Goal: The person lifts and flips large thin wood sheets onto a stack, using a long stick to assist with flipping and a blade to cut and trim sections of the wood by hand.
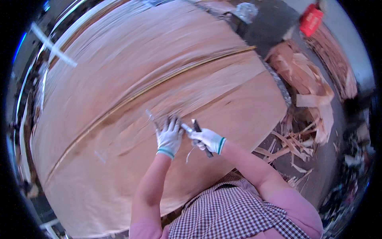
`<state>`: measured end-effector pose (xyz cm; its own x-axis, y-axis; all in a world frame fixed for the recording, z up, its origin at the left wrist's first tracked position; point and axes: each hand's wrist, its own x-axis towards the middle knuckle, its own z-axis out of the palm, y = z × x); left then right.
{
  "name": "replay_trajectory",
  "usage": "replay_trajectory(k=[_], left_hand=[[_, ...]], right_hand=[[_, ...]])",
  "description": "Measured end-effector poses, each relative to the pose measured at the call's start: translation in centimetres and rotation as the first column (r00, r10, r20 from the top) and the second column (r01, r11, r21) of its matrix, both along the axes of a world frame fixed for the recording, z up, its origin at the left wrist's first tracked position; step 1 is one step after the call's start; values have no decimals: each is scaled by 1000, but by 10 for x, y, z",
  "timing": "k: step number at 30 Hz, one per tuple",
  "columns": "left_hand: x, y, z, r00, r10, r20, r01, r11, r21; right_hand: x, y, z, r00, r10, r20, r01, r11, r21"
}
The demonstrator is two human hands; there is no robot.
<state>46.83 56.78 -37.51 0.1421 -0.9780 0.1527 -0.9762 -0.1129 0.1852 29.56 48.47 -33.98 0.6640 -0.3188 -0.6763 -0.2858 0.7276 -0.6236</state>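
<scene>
A broad stack of thin wood veneer sheets [238, 107] lies in front of me. My left hand [169, 137], in a white glove with greyed fingertips, rests flat on the top sheet with its fingers apart. Just to its right, my right hand [207, 140], gloved too, is closed round a dark stick-like tool [196, 125]. A pale, blurred piece [186, 127] juts from the same hand toward the left one; its kind cannot be made out. Beyond both hands, a long thin yellowish strip [159, 81] crosses the veneer.
Loose veneer scraps [298, 147] and a crumpled veneer heap [304, 75] lie on the floor at right. Farther back stand a veneer bundle [334, 59] and a red object [311, 20]. A checked apron [227, 211] covers my front by the near edge.
</scene>
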Motion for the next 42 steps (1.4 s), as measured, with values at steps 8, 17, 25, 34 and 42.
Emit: replay_trajectory(k=[8,17,25,34,42], left_hand=[[-11,-12,6,990,-26,139,29,999,-22],[-98,-138,19,980,45,-196,-48,999,-14],[-263,-415,11,985,-91,-146,87,996,-32],[-271,-484,-25,991,-22,-131,10,996,-93],[-278,-480,-20,985,-166,-51,139,929,-344]], right_hand=[[-97,-101,16,904,15,-428,-333,652,-681],[-308,-257,15,928,-355,-109,236,790,-567],[-271,-412,31,915,-322,245,401,804,-440],[-259,-495,-11,829,-548,113,547,752,-367],[-234,-557,-20,940,-325,-105,208,787,-580]])
